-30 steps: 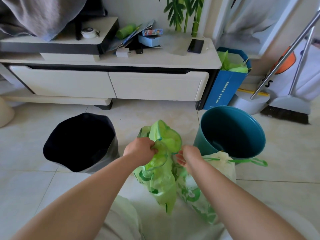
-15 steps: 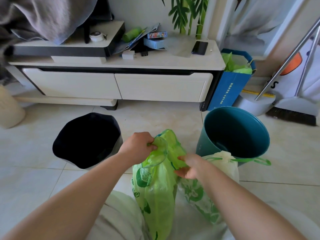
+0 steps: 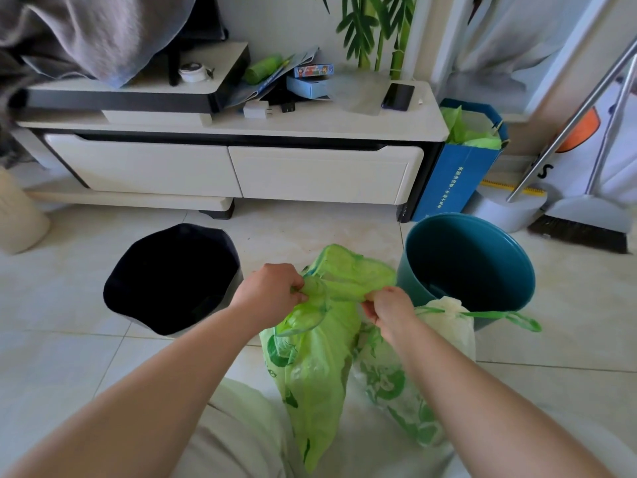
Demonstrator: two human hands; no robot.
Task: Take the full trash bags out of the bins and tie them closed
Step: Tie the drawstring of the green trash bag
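Whereas 0.5 s ago the R hand (image 3: 389,310) lay open against the green trash bag (image 3: 317,367), it now pinches its top flap; L hand (image 3: 272,291) still grips the other handle, mid-frame. Tile floor (image 3: 51,339); teal bin (image 3: 465,267) right, TV stand (image 3: 310,174) top.

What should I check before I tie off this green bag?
1. Left hand grips the top of the green bag on one side: ok.
2. Right hand pinches the other side: ok.
3. Green bag out of the teal bin: ok.
4. Knot in the green bag: not ok, none shows yet.
5. White bag beside it drawn closed: ok.
6. Black bin emptied: cannot tell, inside too dark.
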